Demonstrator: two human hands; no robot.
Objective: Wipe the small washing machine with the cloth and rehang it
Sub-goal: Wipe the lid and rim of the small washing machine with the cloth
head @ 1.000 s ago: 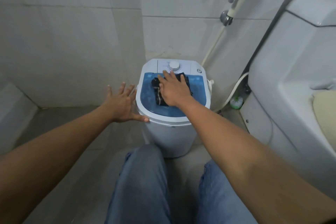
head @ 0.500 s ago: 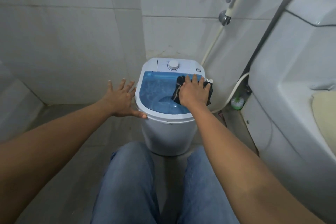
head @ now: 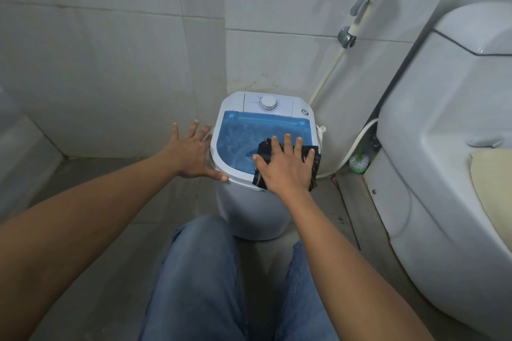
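A small white washing machine (head: 250, 210) with a translucent blue lid (head: 238, 137) and a white dial stands on the floor in the tiled corner. My right hand (head: 286, 167) lies flat, fingers spread, pressing a dark folded cloth (head: 314, 162) onto the lid's near right edge. The cloth hangs slightly over the rim there. My left hand (head: 191, 153) is open with fingers spread, braced against the machine's left rim, thumb on the near edge.
A white toilet (head: 443, 147) with its tank fills the right side, close to the machine. A bidet sprayer (head: 365, 5) hangs on the wall above, its hose running down behind the machine. A green brush (head: 358, 162) sits by the toilet base. My jeans-clad knees are in front.
My right hand slid the cloth from the lid's middle to its far right, then toward me to the near right edge. My left hand stayed on the left rim.
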